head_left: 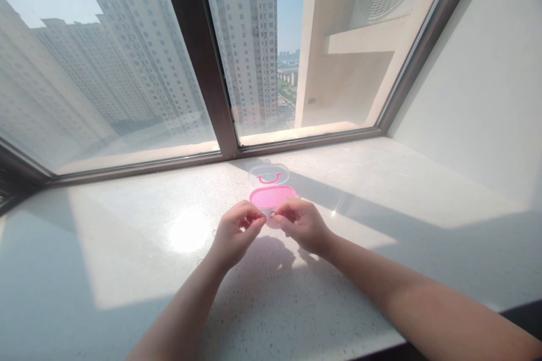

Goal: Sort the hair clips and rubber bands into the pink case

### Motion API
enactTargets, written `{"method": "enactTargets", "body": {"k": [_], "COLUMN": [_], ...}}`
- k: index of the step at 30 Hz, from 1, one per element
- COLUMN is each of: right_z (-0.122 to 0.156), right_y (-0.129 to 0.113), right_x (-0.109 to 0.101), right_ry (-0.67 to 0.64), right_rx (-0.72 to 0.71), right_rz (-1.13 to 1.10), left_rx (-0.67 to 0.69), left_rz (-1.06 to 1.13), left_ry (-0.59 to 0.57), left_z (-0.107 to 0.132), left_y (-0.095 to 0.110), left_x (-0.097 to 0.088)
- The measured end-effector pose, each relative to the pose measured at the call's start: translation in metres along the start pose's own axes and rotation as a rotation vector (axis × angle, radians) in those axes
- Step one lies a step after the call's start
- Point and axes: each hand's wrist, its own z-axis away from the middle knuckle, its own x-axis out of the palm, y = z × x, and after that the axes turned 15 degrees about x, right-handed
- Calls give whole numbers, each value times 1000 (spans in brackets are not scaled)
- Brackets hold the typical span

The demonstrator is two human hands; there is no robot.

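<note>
Lying open on pale sill, small pink case, clear lid

The one camera, worn on the head, looks forward and down from near at the sill, with the left hand and right hand mid-frame, facing the window, perhaps slightly tilted.

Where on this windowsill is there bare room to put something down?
The sill lies bare right of the pink box, up to the white wall, and far left along the window frame. It is crowded only mid-sill, where the left hand and right hand meet in front of the box.
</note>
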Motion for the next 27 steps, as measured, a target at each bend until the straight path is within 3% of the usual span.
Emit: {"method": "enactTargets", "body": {"k": [14,27], "right_z": [0,-1], "right_y": [-1,2], "right_x": [0,-1], "right_ry": [20,55], "right_rx": [-4,-26], "right_rz": [23,-17], "left_rx": [14,-85], "left_rz": [0,30], "left_ry": [1,65], "left_z": [0,2], "left_y": [0,-2], "left_x": [1,1]}}
